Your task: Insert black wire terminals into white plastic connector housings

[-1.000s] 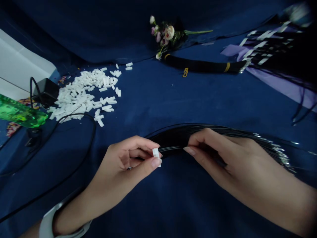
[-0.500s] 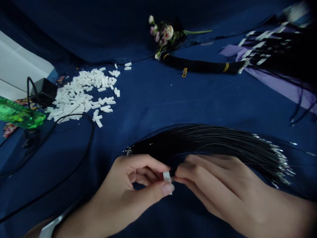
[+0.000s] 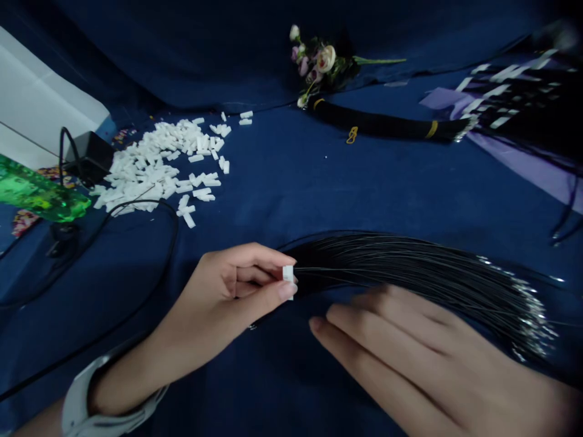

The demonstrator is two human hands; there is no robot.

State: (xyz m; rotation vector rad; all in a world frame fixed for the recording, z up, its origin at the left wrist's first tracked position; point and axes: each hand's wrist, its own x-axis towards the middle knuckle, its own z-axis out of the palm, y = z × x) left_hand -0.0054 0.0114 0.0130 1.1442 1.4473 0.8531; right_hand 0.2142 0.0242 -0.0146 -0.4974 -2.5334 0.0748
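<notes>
My left hand pinches a small white rectangular piece upright between thumb and fingertips. A thin black wire appears to run from its right side across the bundle, though I cannot tell if they are joined. Behind and right of the piece lies a loose bundle of black wires with silvery tips at its right end; its left end is partly hidden by my left hand. My right hand, blurred, hovers in front of the bundle, apart from the white piece. Its fingers are stretched out, with nothing visible in them.
A pile of white pieces lies at left, beside a black box, a green object and a black cable. Artificial flowers, a banded black wire bundle and more wires with white pieces lie behind.
My left hand has moved up and slightly left with the white piece. My right hand has come away from it, its fingers loosening. The whole view has shifted slightly.
</notes>
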